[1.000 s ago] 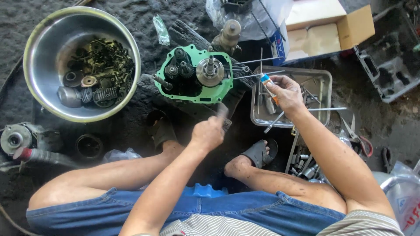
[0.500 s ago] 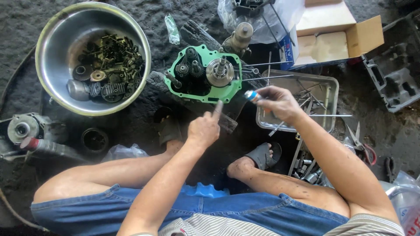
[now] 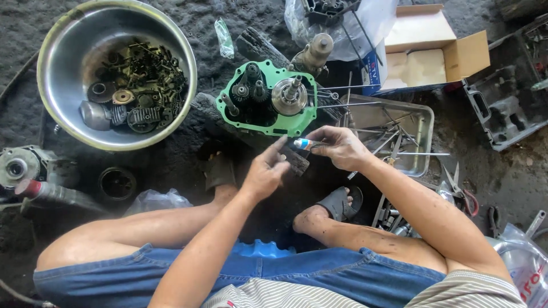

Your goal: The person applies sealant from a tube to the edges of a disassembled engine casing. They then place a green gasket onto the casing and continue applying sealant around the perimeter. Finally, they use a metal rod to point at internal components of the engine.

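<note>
Looking down from the head camera, a small blue-and-white tube (image 3: 304, 144) is seen pinched in the closed fingers of the right hand (image 3: 341, 147), its nozzle aimed at the left hand (image 3: 265, 171). The left hand holds nothing; its forefinger is stretched out so the tip nearly meets the nozzle, the other fingers loosely curled. Both hands hover just below the green-gasketed engine case (image 3: 267, 106), which is propped on dark blocks on the ground, gears and shafts standing up out of it.

Trouble is easily pictured: too hard a squeeze and whatever is in the tube could be dropped past the fingertip onto the gritty floor or into the open gears. The long rods (image 3: 342, 97) jutting from the case toward the metal tray (image 3: 421, 137) could be knocked by the right forearm.

Over to the packaging: an open cardboard box (image 3: 435, 50), tan outside and pale inside, is set by the upper right edge of the floor space. A clear plastic bag (image 3: 365, 23) lies just left of it, over a blue carton edge. A big steel bowl (image 3: 63, 68) of dark parts is placed at upper left, and a grey moulded tool case (image 3: 508, 108) at far right.
</note>
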